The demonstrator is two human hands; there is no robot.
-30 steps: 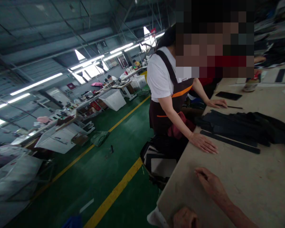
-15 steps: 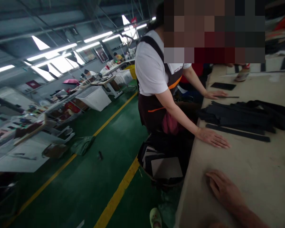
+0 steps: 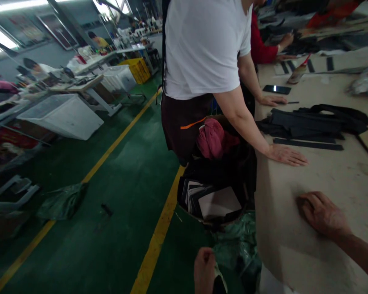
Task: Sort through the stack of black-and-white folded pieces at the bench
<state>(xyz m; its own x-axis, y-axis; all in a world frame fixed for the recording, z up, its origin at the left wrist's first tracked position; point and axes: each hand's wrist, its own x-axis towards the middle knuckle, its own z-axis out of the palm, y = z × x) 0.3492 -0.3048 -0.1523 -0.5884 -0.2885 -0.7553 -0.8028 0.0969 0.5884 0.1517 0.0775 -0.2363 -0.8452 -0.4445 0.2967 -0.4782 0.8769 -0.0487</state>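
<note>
My left hand [image 3: 204,267] hangs low at the bottom edge, beside the table and above the floor. Its fingers are curled in, and nothing shows in them. On the pale tabletop [image 3: 325,261] rests my right hand [image 3: 323,214], its fingers loosely bent against the surface with no object visible. Ahead of it, a co-worker's hand [image 3: 288,155] lies flat beside a dark strip [image 3: 308,146]. A pile of black fabric pieces [image 3: 309,122] lies just beyond. The co-worker's other hand [image 3: 272,100] is near a phone [image 3: 276,89] and a thin dark stick [image 3: 293,102].
Beside the table stands a dark bag [image 3: 248,179] holding pale sheets [image 3: 219,202] and red cloth [image 3: 213,139]. Crumpled green plastic [image 3: 239,241] lies below it. A small bottle [image 3: 297,73] stands farther back. White bins [image 3: 64,114] and workbenches line the left.
My view has turned right and down. My left hand has come into sight at the bottom. My right hand remains on the tabletop, and the co-worker leans farther over the table.
</note>
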